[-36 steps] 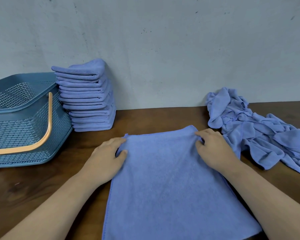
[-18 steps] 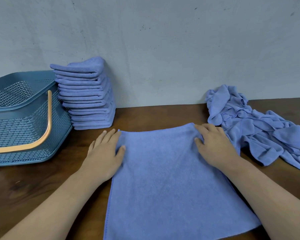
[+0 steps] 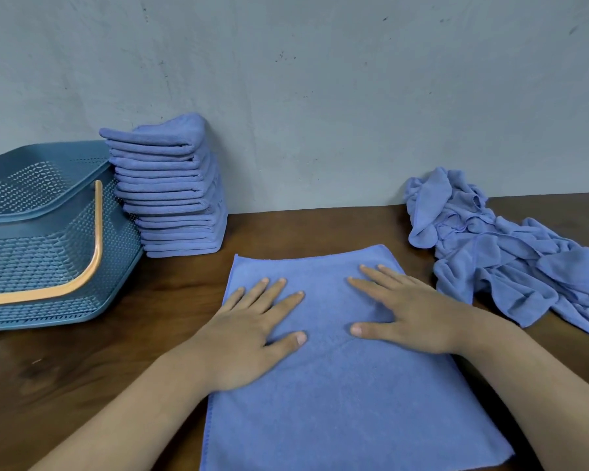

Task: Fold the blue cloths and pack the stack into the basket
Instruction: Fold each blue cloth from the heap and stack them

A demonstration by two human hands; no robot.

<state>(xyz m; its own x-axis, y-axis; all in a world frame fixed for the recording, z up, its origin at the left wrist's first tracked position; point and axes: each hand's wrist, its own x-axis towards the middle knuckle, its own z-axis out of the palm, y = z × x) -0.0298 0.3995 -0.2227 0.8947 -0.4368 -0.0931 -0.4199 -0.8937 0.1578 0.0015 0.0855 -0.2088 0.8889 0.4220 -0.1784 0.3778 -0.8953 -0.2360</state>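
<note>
A blue cloth (image 3: 337, 396) lies spread flat on the wooden table in front of me. My left hand (image 3: 249, 338) presses flat on its upper left part, fingers straight. My right hand (image 3: 408, 314) lies flat on its upper right part, fingers spread. A tall stack of folded blue cloths (image 3: 170, 188) stands against the wall at the back left. Beside it on the left sits a blue perforated basket (image 3: 31, 253) with an orange handle. A crumpled pile of blue cloths (image 3: 510, 256) lies at the right.
The wooden table (image 3: 82, 362) runs up to a grey wall (image 3: 320, 96) at the back. The basket touches the folded stack. Bare table shows between the basket and the flat cloth.
Both hands let go of the cloth's far corners, slid inward and toward me, and now lie flat on the cloth with straight fingers.
</note>
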